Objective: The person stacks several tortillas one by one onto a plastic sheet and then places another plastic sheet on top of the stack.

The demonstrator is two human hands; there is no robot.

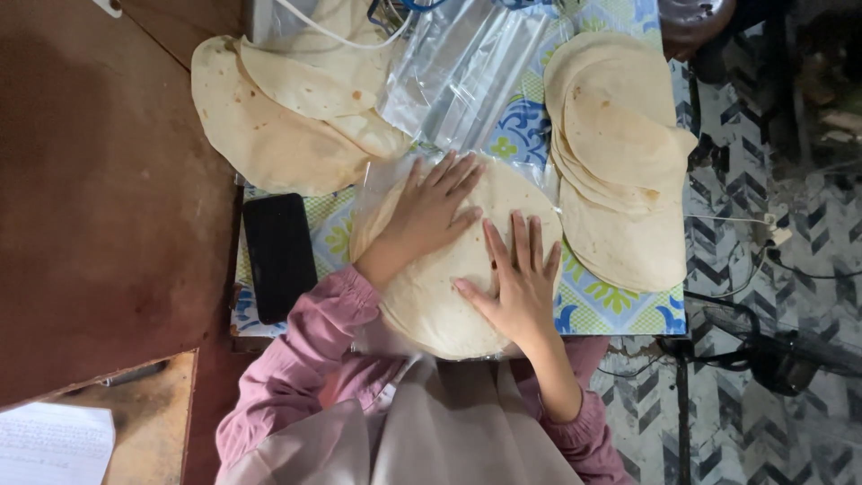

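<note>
Flatbread stack under both hands, phone left, second flatbread pile right, plastic bags behind.

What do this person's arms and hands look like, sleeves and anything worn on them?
Both arms wear long pink sleeves with gathered, elastic-looking cuffs pushed up the forearms. The left sleeve bunches in soft folds; the right sleeve shows mostly its cuff. The left hand and right hand are bare: no gloves, rings, watch or bracelets visible. A pale cloth hangs between the arms.

Head camera, looking straight down (close above), table filling frame
</note>
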